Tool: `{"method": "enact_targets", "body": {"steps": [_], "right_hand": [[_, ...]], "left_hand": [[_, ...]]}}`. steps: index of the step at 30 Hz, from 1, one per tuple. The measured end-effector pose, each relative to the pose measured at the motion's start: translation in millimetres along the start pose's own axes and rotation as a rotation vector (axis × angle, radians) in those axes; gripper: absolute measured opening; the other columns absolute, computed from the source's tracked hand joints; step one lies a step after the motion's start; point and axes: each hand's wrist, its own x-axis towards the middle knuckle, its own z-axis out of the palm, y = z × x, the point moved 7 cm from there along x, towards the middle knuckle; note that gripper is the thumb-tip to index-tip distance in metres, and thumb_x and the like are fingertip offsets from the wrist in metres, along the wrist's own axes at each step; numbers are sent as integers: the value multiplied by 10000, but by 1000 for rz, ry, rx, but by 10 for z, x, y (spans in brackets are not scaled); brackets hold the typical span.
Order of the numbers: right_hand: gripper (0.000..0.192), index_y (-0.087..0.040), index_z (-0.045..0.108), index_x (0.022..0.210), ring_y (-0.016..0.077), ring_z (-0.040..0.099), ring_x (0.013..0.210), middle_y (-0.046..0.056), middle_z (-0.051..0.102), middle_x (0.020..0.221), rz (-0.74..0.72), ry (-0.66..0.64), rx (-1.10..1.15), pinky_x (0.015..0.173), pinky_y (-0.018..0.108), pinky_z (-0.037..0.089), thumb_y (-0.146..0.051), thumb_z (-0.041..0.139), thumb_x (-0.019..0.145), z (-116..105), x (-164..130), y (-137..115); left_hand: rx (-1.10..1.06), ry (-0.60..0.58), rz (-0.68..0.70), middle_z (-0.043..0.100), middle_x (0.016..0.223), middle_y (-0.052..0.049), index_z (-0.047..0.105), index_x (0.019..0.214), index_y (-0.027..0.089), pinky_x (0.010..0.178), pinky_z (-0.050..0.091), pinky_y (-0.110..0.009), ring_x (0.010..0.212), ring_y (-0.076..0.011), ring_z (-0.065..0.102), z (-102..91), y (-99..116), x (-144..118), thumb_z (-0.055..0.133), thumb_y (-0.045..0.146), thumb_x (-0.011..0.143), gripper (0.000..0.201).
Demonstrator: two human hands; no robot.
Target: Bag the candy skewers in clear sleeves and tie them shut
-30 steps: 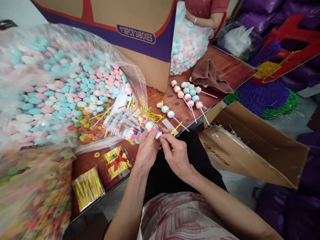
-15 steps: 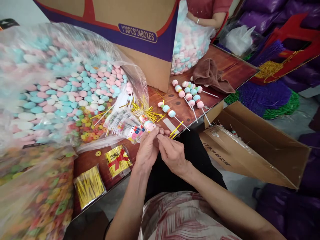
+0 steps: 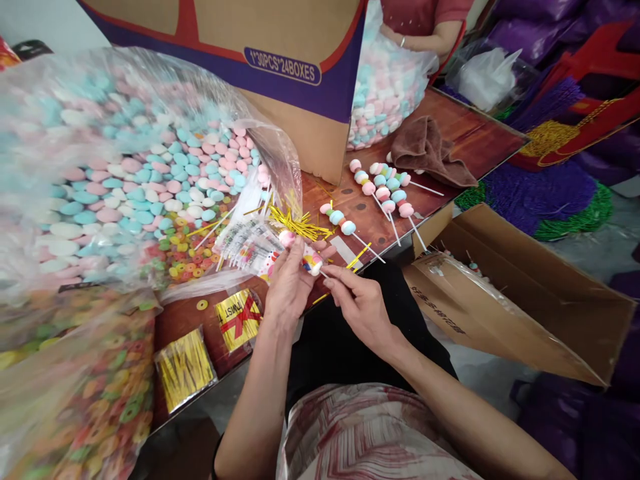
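Both hands are on one marshmallow skewer [image 3: 315, 265] over the table's front edge. My left hand [image 3: 289, 287] is closed around its candy part, so the fingers hide some of it. Coloured print shows over the candy, apparently from a clear wrapper. The thumb and fingers of my right hand [image 3: 361, 300] pinch the thin white stick near the lowest marshmallow. Just beyond the left hand lie a fan of clear printed bags [image 3: 245, 248] and a pile of gold twist ties [image 3: 300, 227]. A finished-looking skewer [image 3: 338, 218] lies beyond the right hand.
A large bag of marshmallows [image 3: 125, 180] and a bag of gummy rings [image 3: 100, 393] fill the left. Packs of twist ties [image 3: 186, 370] lie near the edge. A tall carton [image 3: 295, 127] stands behind; an open carton [image 3: 530, 280] sits right. Another person's arm [image 3: 425, 41] shows beyond.
My right hand has shifted slightly right and down, from the candy to the stick. The left hand has turned, exposing more of the skewer. The whole view has shifted a little.
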Motion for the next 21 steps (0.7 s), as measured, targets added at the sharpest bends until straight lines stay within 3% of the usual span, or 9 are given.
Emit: {"method": "enact_targets", "body": {"steps": [3, 8, 13, 18, 21], "right_hand": [[261, -173, 676, 1164, 182, 697, 860, 98, 736, 972, -141, 6, -323, 774, 279, 532, -266, 519, 977, 35, -44, -79], [214, -169, 684, 988, 158, 699, 754, 77, 750, 854, -241, 109, -642, 708, 242, 467, -329, 543, 978, 33, -23, -188], [229, -176, 653, 790, 140, 687, 652, 34, 747, 745, -301, 166, -655, 635, 241, 415, -292, 557, 962, -32, 63, -247], [225, -189, 651, 792, 112, 661, 589, 17, 747, 727, -161, 124, -542, 554, 218, 377, -308, 554, 956, -95, 117, -117], [260, -189, 640, 760, 131, 664, 614, 30, 738, 712, -177, 136, -618, 573, 229, 381, -307, 527, 962, -44, 133, -92]], "left_hand": [[69, 42, 27, 724, 800, -44, 594, 867, 166, 762, 578, -321, 849, -227, 739, -15, -14, -28, 793, 402, 744, 332], [130, 47, 19, 705, 754, -39, 612, 818, 148, 715, 565, -286, 761, -193, 722, -37, -108, -52, 809, 422, 709, 355], [101, 9, -4, 686, 708, -8, 605, 782, 156, 701, 552, -249, 673, -132, 678, -17, -124, -64, 815, 373, 708, 311], [121, -12, -94, 694, 706, -20, 590, 776, 149, 690, 559, -262, 634, -130, 672, 10, -150, -95, 812, 386, 705, 333], [91, -19, -63, 704, 734, -14, 597, 808, 157, 707, 560, -259, 688, -142, 690, 39, -175, -108, 824, 363, 693, 327]]}}
